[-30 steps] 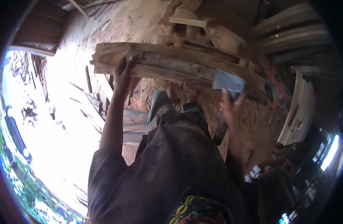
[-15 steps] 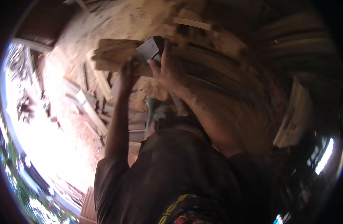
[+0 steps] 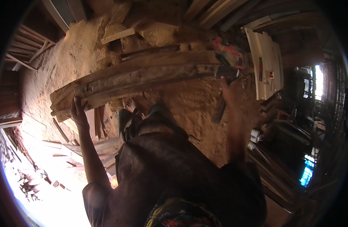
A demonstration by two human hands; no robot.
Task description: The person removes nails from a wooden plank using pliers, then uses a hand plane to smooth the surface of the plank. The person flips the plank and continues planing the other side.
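Note:
A long, rough wooden beam (image 3: 143, 75) lies across the sawdust in front of me. At its left end my left hand (image 3: 79, 111) is closed around the near edge. Toward the beam's right end my right hand (image 3: 230, 87), somewhat smeared by motion, holds a dark rectangular block (image 3: 227, 72); its exact kind is unclear. Just beyond that block sits a red power tool (image 3: 229, 52), blurred. My feet (image 3: 131, 105) are partly visible near the middle of the beam.
Pale boards (image 3: 264, 62) with small tools on top stand at the right. A short plank (image 3: 118, 36) lies beyond the beam. Sawdust (image 3: 87, 47) covers the ground, and timber offcuts (image 3: 100, 123) lie at the near left.
My hands have moved apart, the left to the beam's left end and the right far to the right with the block. The view has shifted, bringing the red tool and pale boards into sight.

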